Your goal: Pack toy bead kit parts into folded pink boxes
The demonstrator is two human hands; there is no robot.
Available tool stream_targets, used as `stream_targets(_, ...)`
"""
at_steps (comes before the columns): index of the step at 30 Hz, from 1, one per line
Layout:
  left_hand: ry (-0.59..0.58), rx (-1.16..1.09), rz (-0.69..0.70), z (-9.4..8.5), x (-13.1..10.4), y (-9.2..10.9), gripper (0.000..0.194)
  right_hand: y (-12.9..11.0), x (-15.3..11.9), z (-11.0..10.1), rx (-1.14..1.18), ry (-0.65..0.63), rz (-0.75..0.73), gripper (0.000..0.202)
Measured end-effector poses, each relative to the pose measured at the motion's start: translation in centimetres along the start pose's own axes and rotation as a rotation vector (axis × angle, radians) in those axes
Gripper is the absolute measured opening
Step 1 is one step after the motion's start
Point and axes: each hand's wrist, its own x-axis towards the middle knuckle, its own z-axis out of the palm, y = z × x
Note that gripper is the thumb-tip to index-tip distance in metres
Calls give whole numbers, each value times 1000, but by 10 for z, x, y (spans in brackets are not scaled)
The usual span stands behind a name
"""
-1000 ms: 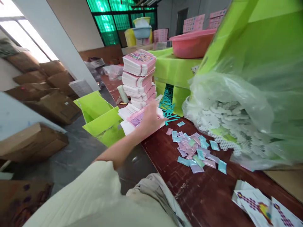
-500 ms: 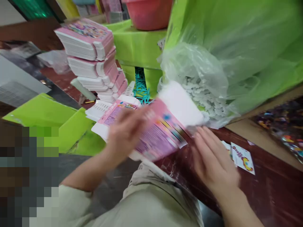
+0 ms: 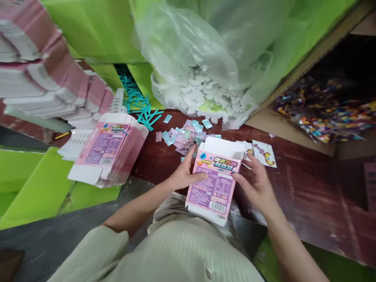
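Note:
A small pink and purple carton (image 3: pixel 210 188) with printed text and a barcode is in front of my body, its white top flap raised. My left hand (image 3: pixel 183 172) grips its left side, thumb across the printed face and the other fingers partly hidden. At the right edge of the carton, my right hand (image 3: pixel 257 184) touches it with the thumb tip, the fingers spread apart beside the flap. Just beyond the carton lies a pile of small pink and blue sachets (image 3: pixel 185 137). Printed pattern cards (image 3: pixel 264 152) lie near my right fingers.
To the left is a stack of flattened pink cartons (image 3: pixel 101 149), with taller stacks (image 3: pixel 44 78) behind. Teal sticks (image 3: pixel 141 102) spill from a green bin. A clear bag (image 3: pixel 188 51) holds white pegboards (image 3: pixel 205 94). At right, a cardboard box (image 3: pixel 284 127) contains colourful packets (image 3: pixel 326 113).
The carton has come away from the stack at left and is now upright before me, opened into shape. My view has turned right, and my left hand has moved right with the carton.

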Motion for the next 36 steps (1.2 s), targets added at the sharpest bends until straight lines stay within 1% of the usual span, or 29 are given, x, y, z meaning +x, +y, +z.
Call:
stream_targets(1, -58, 5, 24, -3, 1, -4, 106, 7, -6, 0, 125, -47, 75, 63)
stream_targets(2, -124, 18, 33, -5, 2, -7, 107, 12, -12, -1, 221, -90, 136, 57)
stream_targets(3, -186, 38, 25, -7, 3, -9, 99, 14, -15, -2, 279, -133, 187, 52)
stream_targets(4, -231, 64, 12, -9, 3, -11, 86, 14, -18, -5, 304, -188, 225, 46)
stream_targets(5, -252, 99, 2, -10, 4, -11, 69, 13, -19, -8, 297, -227, 241, 38)
stream_targets(6, -246, 146, 2, -10, 4, -11, 52, 12, -19, -12, 262, -246, 232, 30)
stream_targets(7, -215, 203, 14, -9, 5, -10, 41, 11, -19, -15, 204, -240, 206, 24)
stream_targets(8, -166, 255, 38, -7, 5, -9, 38, 11, -18, -17, 134, -209, 168, 21)
stream_targets(9, -108, 285, 63, -5, 6, -7, 38, 10, -18, -18, 70, -161, 129, 21)
stream_targets(11, -7, 244, 91, 0, 8, -5, 37, 11, -19, -15, 32, -45, 79, 19)
stream_targets(12, 19, 193, 84, 3, 9, -4, 38, 11, -20, -13, 58, -5, 71, 19)
stream_targets(13, 24, 151, 65, 5, 9, -2, 42, 11, -21, -12, 96, 18, 71, 23)
stream_targets(14, 11, 133, 44, 6, 9, 0, 44, 9, -21, -10, 128, 6, 74, 28)
stream_targets(15, -16, 140, 24, 7, 10, 3, 42, 7, -20, -9, 145, -36, 78, 31)
stream_targets(17, -72, 200, -17, 8, 11, 11, 33, 1, -16, -9, 133, -140, 115, 27)
stream_targets(18, -79, 226, -36, 9, 12, 15, 30, -2, -14, -9, 125, -168, 156, 26)
stream_targets(19, -70, 245, -50, 9, 13, 18, 28, -5, -11, -8, 126, -168, 210, 27)
stream_targets(21, -39, 269, -72, 11, 14, 23, 24, -9, -6, -8, 153, -107, 317, 30)
stream_targets(23, -59, 269, -76, 12, 14, 24, 23, -10, -5, -9, 179, -84, 372, 33)
stream_targets(24, -92, 255, -73, 12, 12, 23, 23, -11, -6, -10, 187, -100, 376, 32)
stream_targets(26, -157, 230, -44, 12, 8, 21, 28, -12, -9, -14, 184, -176, 364, 30)
stream_targets(28, -175, 265, 35, 12, 4, 19, 33, -13, -11, -22, 152, -269, 313, 30)
stream_targets(29, -164, 299, 87, 12, 2, 18, 31, -12, -10, -28, 114, -316, 261, 32)
stream_targets(30, -140, 331, 137, 11, 1, 17, 24, -9, -7, -35, 55, -345, 193, 34)
stream_targets(31, -107, 351, 177, 10, 1, 16, 16, -4, -3, -44, -28, -343, 122, 37)
stream_targets(32, -60, 353, 199, 7, 1, 15, 13, 3, 2, -54, -137, -305, 57, 39)
stream_targets(33, 8, 342, 201, 4, 1, 13, 14, 13, 9, -64, -261, -239, 4, 43)
stream_targets(35, 208, 313, 141, -6, -1, 8, 17, 38, 22, -86, -521, -119, -57, 58)
stream_targets(36, 318, 306, 91, -13, -4, 4, 20, 51, 28, -95, -636, -103, -77, 60)
